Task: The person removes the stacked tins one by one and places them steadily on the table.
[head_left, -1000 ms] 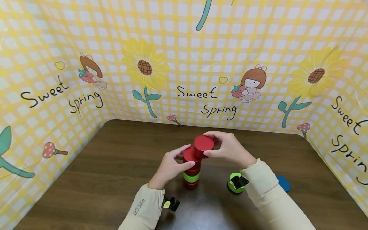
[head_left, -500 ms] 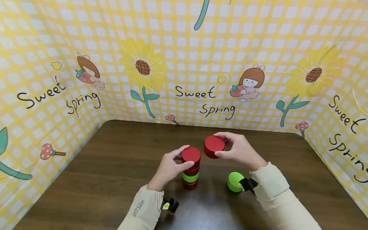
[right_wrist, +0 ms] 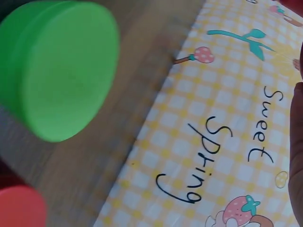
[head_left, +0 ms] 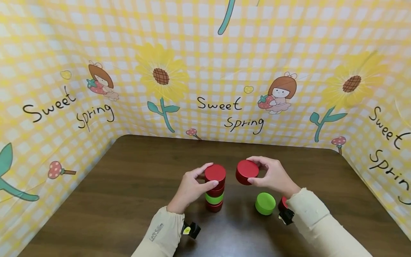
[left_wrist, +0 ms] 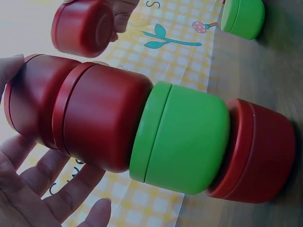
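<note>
A column of round lidded tins stands upright on the table: a red tin (head_left: pixel 214 207) at the bottom, a green tin (left_wrist: pixel 184 137) above it, then a second red tin (left_wrist: pixel 104 116) and a top red tin (head_left: pixel 215 172). My left hand (head_left: pixel 188 190) holds the top one from the side, thumb in front and fingers behind. To the right of the column, my right hand (head_left: pixel 273 176) pinches another red tin (head_left: pixel 247 170) by its side, raised in the air and apart from the stack. Its underside shows in the left wrist view.
A loose green tin (head_left: pixel 265 203) rests on the dark wooden table (head_left: pixel 106 200), right of the column. Beside it another red tin (head_left: pixel 283 202) is partly covered by the right wrist camera (head_left: pixel 287 216). A checked yellow cloth (head_left: pixel 205 67) walls the table at back and sides.
The right hand has carried its red tin off from above the column, rightward and slightly nearer. The left hand keeps its place on the top tin. A red tin beside the right wrist has come into sight.
</note>
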Demonstrator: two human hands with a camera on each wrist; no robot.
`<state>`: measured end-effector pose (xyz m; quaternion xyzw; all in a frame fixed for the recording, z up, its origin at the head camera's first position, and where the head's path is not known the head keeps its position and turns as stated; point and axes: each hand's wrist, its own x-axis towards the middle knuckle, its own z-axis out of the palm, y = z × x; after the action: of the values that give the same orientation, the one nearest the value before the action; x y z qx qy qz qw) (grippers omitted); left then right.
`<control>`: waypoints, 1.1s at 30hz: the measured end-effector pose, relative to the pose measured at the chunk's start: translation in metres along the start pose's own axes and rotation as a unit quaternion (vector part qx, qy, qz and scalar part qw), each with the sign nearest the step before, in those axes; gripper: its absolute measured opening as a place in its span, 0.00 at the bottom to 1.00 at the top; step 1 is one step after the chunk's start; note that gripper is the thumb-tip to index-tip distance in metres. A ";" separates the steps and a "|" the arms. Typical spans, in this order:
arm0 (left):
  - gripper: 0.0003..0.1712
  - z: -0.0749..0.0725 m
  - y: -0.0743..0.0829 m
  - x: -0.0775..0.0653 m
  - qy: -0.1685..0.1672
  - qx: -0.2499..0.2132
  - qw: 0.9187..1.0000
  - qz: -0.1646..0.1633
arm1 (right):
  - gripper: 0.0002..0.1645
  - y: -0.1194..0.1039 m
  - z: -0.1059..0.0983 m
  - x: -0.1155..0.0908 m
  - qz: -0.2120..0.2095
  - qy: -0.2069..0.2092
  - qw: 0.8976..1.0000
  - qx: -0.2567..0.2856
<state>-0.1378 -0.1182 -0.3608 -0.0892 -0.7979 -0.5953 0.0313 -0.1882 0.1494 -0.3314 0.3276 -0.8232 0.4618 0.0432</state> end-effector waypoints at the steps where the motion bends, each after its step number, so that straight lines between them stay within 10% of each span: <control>1: 0.30 0.000 0.000 -0.001 0.003 0.001 1.000 -0.002 | 0.27 0.001 0.000 -0.002 0.002 0.000 1.000 0.001; 33: 0.31 -0.002 0.012 0.000 -0.014 -0.050 0.997 -0.055 | 0.28 0.030 -0.047 -0.054 0.066 0.065 0.990 -0.107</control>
<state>-0.1358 -0.1166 -0.3490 -0.0545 -0.7714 -0.6338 -0.0169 -0.1748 0.2243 -0.3464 0.2358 -0.8832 0.3927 0.1009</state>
